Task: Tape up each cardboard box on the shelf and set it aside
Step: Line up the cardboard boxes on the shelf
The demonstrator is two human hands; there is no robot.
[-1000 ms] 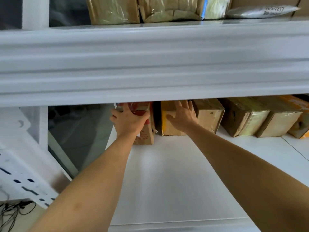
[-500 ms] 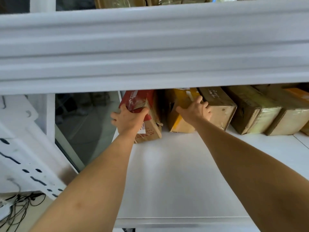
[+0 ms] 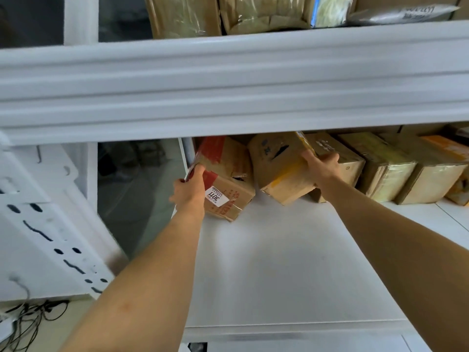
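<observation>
At the back left of the white shelf (image 3: pixel 279 262), my left hand (image 3: pixel 190 189) grips the left edge of a brown cardboard box with red tape (image 3: pixel 228 171) and a white label; the box is tilted forward. Beside it, my right hand (image 3: pixel 321 167) grips the right side of a second brown box with yellow tape (image 3: pixel 278 163), also tilted toward me with its front corner on the shelf. A row of taped boxes (image 3: pixel 385 163) stands to the right along the back.
The upper shelf's thick white front beam (image 3: pixel 228 92) hangs low above the boxes, with wrapped parcels (image 3: pixel 264 13) on top. A white perforated upright (image 3: pixel 50 237) stands at the left, with black cables (image 3: pixel 28 318) on the floor.
Both hands have pulled their boxes forward and tipped them toward me. The right hand shifted from the yellow-taped box's front to its right side. The camera has dipped slightly.
</observation>
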